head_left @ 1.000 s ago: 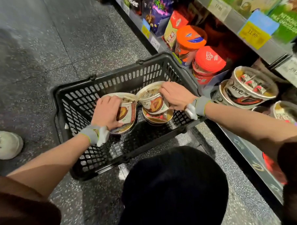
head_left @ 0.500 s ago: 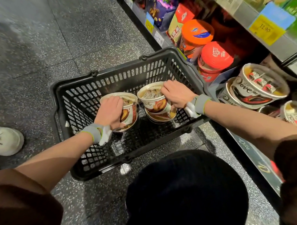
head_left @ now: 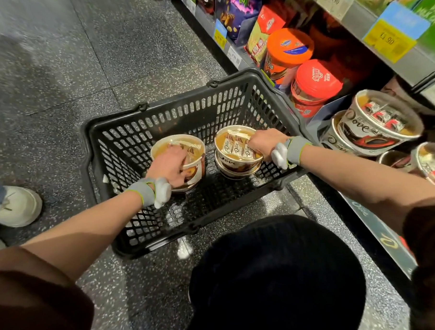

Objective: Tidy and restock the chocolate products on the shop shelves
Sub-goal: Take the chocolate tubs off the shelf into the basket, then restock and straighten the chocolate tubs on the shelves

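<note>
A black plastic shopping basket (head_left: pixel 125 144) stands on the floor in front of the shelves. Inside it are Dove chocolate tubs. My left hand (head_left: pixel 170 167) grips the left tub (head_left: pixel 194 151) over its rim. My right hand (head_left: pixel 266 141) grips the right tub (head_left: pixel 233 145), which sits stacked on another tub (head_left: pixel 233 171). Both tubs are upright, with clear lids showing wrapped chocolates. More Dove tubs (head_left: pixel 374 123) lie tilted on the low shelf at the right.
The shelf holds an orange-lidded tub (head_left: pixel 290 48), a red-lidded tub (head_left: pixel 318 79), snack bags (head_left: pixel 239 9) and yellow price tags (head_left: pixel 388 41). A white shoe (head_left: pixel 16 206) of another person stands at the left on speckled floor. My dark knee (head_left: pixel 276 274) is below the basket.
Both hands have stayed on the tubs in the basket. The right tub now sits more level, its lid facing up. The view has shifted slightly toward the shelf.
</note>
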{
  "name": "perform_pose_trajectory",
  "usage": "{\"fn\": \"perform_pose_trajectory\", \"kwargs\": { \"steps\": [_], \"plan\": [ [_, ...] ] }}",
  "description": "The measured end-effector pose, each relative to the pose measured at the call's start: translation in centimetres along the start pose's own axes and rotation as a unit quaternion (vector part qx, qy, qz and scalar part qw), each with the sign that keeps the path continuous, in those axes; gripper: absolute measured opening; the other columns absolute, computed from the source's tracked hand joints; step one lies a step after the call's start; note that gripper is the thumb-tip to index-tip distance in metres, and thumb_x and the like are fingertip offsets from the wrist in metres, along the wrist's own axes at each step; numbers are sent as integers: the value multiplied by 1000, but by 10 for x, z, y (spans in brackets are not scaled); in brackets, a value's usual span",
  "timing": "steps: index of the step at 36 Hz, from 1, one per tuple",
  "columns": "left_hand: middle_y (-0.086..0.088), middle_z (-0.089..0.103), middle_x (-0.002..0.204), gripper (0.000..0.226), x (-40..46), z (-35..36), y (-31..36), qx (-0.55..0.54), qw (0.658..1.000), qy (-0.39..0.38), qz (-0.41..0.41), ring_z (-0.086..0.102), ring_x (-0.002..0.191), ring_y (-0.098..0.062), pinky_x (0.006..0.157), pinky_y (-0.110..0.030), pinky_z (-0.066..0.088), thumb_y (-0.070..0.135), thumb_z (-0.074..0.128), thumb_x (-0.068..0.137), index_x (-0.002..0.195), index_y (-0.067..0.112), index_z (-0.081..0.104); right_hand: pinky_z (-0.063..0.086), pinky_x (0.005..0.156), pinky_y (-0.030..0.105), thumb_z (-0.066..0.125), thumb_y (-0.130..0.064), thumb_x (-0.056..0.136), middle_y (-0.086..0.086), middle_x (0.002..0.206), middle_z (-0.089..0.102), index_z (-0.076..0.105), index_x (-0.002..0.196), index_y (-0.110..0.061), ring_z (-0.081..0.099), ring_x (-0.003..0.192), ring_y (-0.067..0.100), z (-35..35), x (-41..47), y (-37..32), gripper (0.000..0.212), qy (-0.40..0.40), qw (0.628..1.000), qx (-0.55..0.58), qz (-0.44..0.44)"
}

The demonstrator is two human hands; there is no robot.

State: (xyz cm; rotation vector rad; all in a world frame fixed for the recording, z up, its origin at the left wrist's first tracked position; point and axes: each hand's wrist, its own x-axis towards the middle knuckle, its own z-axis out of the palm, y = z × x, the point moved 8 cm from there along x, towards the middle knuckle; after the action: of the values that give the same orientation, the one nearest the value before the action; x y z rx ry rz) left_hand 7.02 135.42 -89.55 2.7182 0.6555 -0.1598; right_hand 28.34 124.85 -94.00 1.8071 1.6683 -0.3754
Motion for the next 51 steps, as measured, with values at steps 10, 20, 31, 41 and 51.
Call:
{"fn": "perform_pose_trajectory", "kwargs": {
  "steps": [10,20,31,41,51],
  "plan": [
    [-5,56,85,23,-2,24,3,11,997,-72,19,47,82,-19,71,-30,38,13,67,77,75,14,44,34,46,24,73,-12,55,7,63,57,54,60,-16,39,53,18,18,6,6,20,-68,994,89,20],
    [-4,57,88,44,0,14,-10,-39,989,-127,-72,48,77,-18,58,-23,35,45,75,75,87,12,48,47,56,29,78,-12,67,20,84,65,63,96,4,63,71,31,-19,-41,13,36,10,968,233,88],
    [-7,63,95,16,31,-92,100,-108,993,37,-6,60,91,-27,81,-32,45,20,60,90,103,10,57,52,71,44,52,-13,84,9,85,65,55,85,-16,60,79,31,-60,-192,61,4,285,856,371,217],
    [-12,63,91,17,51,-161,271,-106,978,104,145,60,91,-29,76,-37,42,13,57,89,105,4,57,49,71,40,52,-16,87,10,82,67,59,79,-12,62,81,31,-18,-353,95,12,385,728,419,382],
    [-14,69,94,12,53,-181,371,-117,952,125,254,62,91,-34,75,-36,43,10,57,86,96,9,63,51,69,36,55,-15,87,-1,77,61,59,79,-18,58,74,20,20,-468,103,10,424,652,421,467]
  ]
}}
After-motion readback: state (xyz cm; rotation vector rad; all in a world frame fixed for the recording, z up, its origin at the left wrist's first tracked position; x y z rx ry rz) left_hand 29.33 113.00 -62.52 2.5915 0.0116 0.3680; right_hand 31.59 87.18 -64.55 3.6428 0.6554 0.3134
